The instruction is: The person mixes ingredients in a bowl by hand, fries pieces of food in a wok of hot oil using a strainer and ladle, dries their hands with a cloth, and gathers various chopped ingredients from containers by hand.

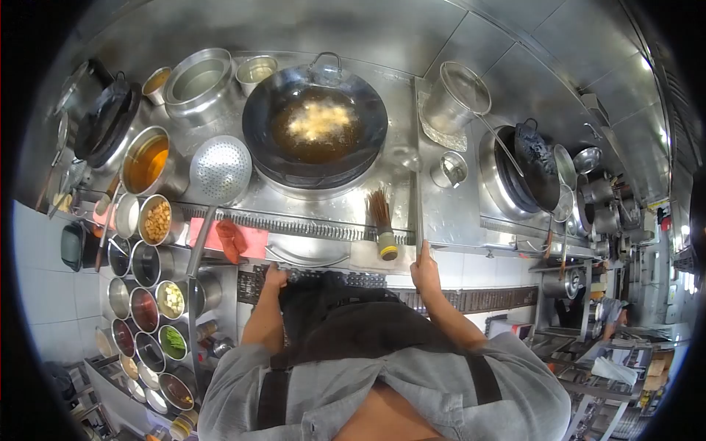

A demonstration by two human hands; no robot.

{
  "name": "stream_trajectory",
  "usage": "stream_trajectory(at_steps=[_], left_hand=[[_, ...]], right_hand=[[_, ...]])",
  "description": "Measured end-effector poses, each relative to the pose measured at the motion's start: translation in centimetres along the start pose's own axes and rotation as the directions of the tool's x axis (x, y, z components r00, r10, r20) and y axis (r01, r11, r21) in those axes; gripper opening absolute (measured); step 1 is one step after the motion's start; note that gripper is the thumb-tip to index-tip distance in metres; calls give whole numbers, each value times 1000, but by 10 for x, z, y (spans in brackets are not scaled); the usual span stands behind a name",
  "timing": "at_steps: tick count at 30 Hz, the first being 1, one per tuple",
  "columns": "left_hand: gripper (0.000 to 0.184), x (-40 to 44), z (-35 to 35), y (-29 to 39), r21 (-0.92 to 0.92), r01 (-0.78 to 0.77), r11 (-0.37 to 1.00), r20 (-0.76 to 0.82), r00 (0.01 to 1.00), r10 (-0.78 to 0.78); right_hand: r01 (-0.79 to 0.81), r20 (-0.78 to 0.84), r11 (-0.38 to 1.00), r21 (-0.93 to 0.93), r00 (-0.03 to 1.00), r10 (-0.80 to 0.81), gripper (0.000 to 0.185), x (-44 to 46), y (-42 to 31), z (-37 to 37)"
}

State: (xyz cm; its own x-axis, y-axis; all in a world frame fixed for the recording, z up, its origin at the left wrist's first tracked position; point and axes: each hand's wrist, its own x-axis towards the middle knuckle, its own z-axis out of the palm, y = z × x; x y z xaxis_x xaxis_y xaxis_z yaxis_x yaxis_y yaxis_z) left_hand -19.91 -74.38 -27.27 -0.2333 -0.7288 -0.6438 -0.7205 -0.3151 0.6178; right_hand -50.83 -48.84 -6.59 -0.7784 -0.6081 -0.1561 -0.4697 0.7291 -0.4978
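My right hand (425,273) is closed around the long handle of a ladle (406,157), whose bowl lies over the steel stove top right of the wok. My left hand (276,276) is closed at the front edge of the stove; what it grips, if anything, is hidden. Pale pieces of food (320,120) bubble in brown oil inside the large black wok (257,121), ahead of both hands. A perforated skimmer (220,169) rests left of the wok, its handle pointing toward me. Between the wok and my right hand lies a bristle brush (381,220).
Left stand a pot of orange liquid (145,163) and several ingredient tins, one with chopped greens (173,342). A red cloth (232,240) lies near my left hand. Right are a tall strainer pot (448,106) and a second wok (540,165). Another person (612,312) is far right.
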Motion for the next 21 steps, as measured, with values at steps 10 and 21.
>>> stream_trajectory(at_steps=[10,21], left_hand=[[71,-33,28,-2,115,277,954,349,888,-300],[42,-16,2,-91,750,-554,360,558,823,105]], right_hand=[[173,121,958,-230,982,-148,58,27,43,-4],[306,92,909,281,935,-343,20,12,-47,13]])
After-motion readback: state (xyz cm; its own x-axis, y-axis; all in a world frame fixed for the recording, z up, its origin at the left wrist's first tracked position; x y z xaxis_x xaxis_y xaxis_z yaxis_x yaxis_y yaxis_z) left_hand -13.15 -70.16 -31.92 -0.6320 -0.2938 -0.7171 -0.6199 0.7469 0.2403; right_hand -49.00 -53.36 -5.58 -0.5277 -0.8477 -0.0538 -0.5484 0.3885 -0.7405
